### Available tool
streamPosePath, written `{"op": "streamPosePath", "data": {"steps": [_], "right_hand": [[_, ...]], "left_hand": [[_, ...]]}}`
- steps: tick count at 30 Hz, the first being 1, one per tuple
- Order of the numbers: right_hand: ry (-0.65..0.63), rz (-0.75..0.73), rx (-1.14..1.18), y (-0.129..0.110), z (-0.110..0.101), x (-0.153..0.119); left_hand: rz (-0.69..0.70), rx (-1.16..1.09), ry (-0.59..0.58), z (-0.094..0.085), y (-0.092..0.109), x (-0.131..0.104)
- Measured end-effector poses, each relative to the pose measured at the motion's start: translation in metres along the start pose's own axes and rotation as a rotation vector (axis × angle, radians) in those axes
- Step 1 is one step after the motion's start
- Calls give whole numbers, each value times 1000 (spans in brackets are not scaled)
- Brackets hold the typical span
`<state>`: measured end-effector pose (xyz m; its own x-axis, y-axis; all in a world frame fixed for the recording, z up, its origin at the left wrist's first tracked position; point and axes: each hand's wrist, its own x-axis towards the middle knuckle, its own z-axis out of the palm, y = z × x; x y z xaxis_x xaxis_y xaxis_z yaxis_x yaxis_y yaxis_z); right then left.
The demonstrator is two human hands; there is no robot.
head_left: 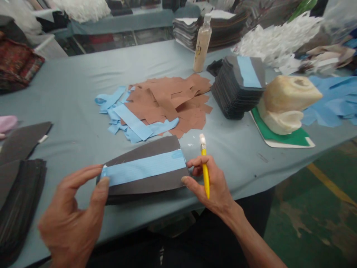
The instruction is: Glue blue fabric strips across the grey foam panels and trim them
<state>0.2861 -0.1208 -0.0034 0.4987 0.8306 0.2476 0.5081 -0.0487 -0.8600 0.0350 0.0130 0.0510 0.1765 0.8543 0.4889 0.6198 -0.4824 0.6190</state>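
A dark grey tapered panel (pixel 150 182) lies in front of me near the table's edge, apparently on top of others. A light-blue strip (pixel 145 167) runs lengthwise along it. My left hand (pixel 76 210) pinches the narrow left end, with the thumb on the strip's end. At the wide right end, the thumb and fingertips of my right hand (pixel 212 182) touch the panel's edge. Tucked in that same hand is a yellow-handled brush (pixel 205 173), its metal collar and whitish tip pointing up and away from me.
Beyond the panel lie brown pieces (pixel 170 98) and loose blue strips (pixel 134 121). A dark panel stack (pixel 231 89), a bottle (pixel 202 44) and a cut-open cream container (pixel 290 96) on a green-and-white board (pixel 295 141) stand right. More dark panels (pixel 22 201) sit left.
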Motion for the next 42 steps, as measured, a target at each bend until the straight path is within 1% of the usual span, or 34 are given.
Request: {"op": "streamPosePath", "data": {"steps": [2,4,5,8,11,13,15,20,23,27,31,33,37,42], "right_hand": [[27,-73,-8,2,2,-1],[51,-144,-14,4,5,-1],[61,-171,-15,4,6,0],[78,-215,-4,4,9,1],[92,-227,20,3,11,4],[99,-223,39,1,11,5],[98,-214,59,0,11,6],[91,-198,106,2,11,8],[88,-216,142,4,11,9],[88,-249,194,6,12,10],[96,-259,232,6,13,9],[100,-259,243,6,14,8],[104,-261,247,6,13,9],[125,-259,231,5,13,10]], "left_hand": [[151,41,-152,5,16,4],[320,41,-298,16,29,8],[384,42,-342,22,34,10],[478,64,-400,39,46,18],[497,76,-471,48,54,27],[496,100,-510,52,59,31],[517,144,-521,54,63,35],[654,288,-532,55,68,37],[660,322,-552,54,71,38],[627,282,-585,53,76,37],[598,256,-677,53,82,39],[589,270,-701,54,85,41],[563,297,-731,57,89,45],[544,327,-731,57,93,47]]}}
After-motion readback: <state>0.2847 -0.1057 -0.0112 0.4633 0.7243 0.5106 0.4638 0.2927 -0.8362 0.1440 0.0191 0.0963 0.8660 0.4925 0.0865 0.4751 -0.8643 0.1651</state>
